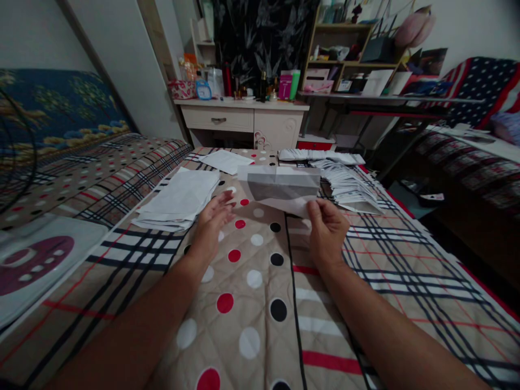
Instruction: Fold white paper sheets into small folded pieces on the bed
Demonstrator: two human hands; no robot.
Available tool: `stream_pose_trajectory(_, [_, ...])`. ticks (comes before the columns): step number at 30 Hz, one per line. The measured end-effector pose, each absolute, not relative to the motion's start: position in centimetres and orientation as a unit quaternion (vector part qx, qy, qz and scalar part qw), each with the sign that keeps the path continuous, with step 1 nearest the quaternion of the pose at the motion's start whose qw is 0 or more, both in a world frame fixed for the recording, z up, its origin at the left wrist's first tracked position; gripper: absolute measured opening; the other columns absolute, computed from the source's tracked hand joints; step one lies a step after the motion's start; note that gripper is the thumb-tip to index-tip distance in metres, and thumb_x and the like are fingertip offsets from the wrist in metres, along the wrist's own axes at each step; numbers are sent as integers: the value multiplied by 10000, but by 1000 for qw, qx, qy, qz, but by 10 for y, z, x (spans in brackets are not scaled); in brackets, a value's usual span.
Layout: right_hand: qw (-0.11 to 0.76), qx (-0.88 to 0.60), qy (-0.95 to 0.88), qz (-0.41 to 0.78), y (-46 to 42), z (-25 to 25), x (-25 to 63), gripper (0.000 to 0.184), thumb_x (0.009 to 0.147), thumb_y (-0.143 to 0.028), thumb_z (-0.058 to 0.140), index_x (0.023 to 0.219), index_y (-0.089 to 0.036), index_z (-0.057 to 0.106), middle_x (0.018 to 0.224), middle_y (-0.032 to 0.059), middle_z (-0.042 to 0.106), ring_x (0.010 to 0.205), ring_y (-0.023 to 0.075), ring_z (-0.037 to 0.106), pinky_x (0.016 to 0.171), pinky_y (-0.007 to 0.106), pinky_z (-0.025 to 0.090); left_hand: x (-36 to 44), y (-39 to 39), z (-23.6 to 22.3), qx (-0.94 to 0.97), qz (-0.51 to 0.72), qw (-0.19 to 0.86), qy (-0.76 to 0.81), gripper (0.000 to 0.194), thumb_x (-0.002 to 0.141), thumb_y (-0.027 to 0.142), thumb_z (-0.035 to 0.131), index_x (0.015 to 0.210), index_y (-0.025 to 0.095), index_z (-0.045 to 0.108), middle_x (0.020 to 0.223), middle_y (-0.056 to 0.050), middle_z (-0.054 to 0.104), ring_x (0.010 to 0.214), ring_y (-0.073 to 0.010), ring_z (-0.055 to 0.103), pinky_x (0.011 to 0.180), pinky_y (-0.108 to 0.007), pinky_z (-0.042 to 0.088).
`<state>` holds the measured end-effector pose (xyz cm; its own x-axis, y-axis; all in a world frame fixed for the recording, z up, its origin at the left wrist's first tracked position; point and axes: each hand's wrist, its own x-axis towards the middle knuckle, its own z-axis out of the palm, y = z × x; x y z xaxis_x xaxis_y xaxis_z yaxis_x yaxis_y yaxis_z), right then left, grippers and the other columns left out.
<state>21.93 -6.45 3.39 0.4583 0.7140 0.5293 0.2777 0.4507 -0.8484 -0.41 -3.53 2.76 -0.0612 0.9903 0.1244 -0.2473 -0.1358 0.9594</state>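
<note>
My right hand pinches the lower right corner of a white sheet of paper, held up above the bed with a crease across it and shadow on its face. My left hand is apart from that sheet, fingers spread and holding nothing. Just left of it lies a stack of white paper sheets. Farther back is another flat white sheet. Beyond my right hand, many folded white papers lie fanned out, with a second row of folded papers behind them.
A quilted bedspread with dots and plaid lies under everything. At the left edge is a white plastic package with a purple print. A cream dresser with bottles stands at the far end; a shelf desk is at the right.
</note>
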Motion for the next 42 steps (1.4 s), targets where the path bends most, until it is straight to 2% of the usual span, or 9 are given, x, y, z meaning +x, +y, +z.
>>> stream_pose_trajectory(5, [703, -492, -472, 202, -69, 48, 211, 225, 863, -406, 621, 839, -196, 699, 752, 6, 657, 703, 157, 562, 640, 264, 430, 6, -44, 32, 522, 594, 512, 337, 506, 731, 364, 772, 1195, 213, 639, 1236, -86, 674, 1154, -243, 615, 950, -316, 481])
stream_pose_trajectory(10, [694, -487, -446, 288, -68, 50, 205, 213, 816, -396, 667, 814, -187, 706, 750, 9, 675, 666, 148, 565, 602, 253, 432, 10, -49, 39, 482, 571, 539, 389, 333, 649, 381, 835, 872, 158, 727, 832, -56, 747, 759, -206, 684, 688, -288, 519])
stream_pose_trajectory(13, [681, -491, -422, 341, -66, 49, 203, 214, 792, -397, 675, 812, -185, 701, 746, 12, 691, 624, 143, 566, 560, 247, 437, 11, -51, 43, 450, 565, 555, 412, 354, 603, 385, 856, 848, 161, 732, 736, -29, 734, 610, -166, 645, 568, -258, 479])
stream_pose_trajectory(18, [682, -486, -391, 381, -68, 54, 200, 225, 727, -384, 734, 813, -179, 701, 760, 24, 720, 606, 141, 591, 544, 245, 469, 12, -50, 45, 438, 565, 566, 411, 369, 571, 367, 872, 841, 160, 727, 751, -34, 747, 610, -164, 655, 574, -254, 495])
stream_pose_trajectory(24, [642, -431, -427, 469, -65, 49, 204, 327, 616, -243, 796, 930, -217, 707, 956, 29, 761, 780, 187, 688, 691, 302, 544, 8, -44, 35, 448, 555, 566, 414, 370, 548, 285, 884, 850, 148, 720, 782, -38, 749, 641, -152, 659, 602, -244, 506])
stream_pose_trajectory(29, [594, -481, -428, 482, -54, 30, 218, 258, 582, -234, 789, 825, -185, 718, 821, 28, 761, 685, 183, 675, 633, 301, 524, 1, -37, 24, 484, 494, 559, 456, 345, 547, 271, 877, 825, 128, 730, 833, -74, 756, 688, -178, 679, 663, -283, 528])
stream_pose_trajectory(36, [558, -481, -456, 499, -51, 22, 219, 302, 511, -191, 817, 796, -176, 719, 769, 5, 749, 649, 165, 650, 624, 296, 525, -4, -32, 18, 509, 495, 543, 448, 524, 516, 237, 896, 988, 158, 681, 948, -86, 759, 811, -215, 706, 723, -309, 556])
stream_pose_trajectory(39, [560, -473, -463, 497, -53, 23, 217, 344, 511, -181, 820, 843, -184, 729, 838, 17, 760, 694, 180, 664, 641, 306, 533, -5, -31, 16, 507, 502, 542, 444, 471, 519, 240, 888, 942, 159, 698, 953, -79, 756, 816, -211, 698, 734, -312, 550])
stream_pose_trajectory(42, [552, -488, -520, 431, -53, 22, 219, 161, 572, -202, 781, 725, -186, 733, 753, 22, 737, 666, 182, 642, 608, 298, 512, -7, -29, 14, 545, 472, 516, 463, 289, 549, 212, 834, 817, 171, 732, 842, -53, 744, 738, -204, 672, 688, -318, 532])
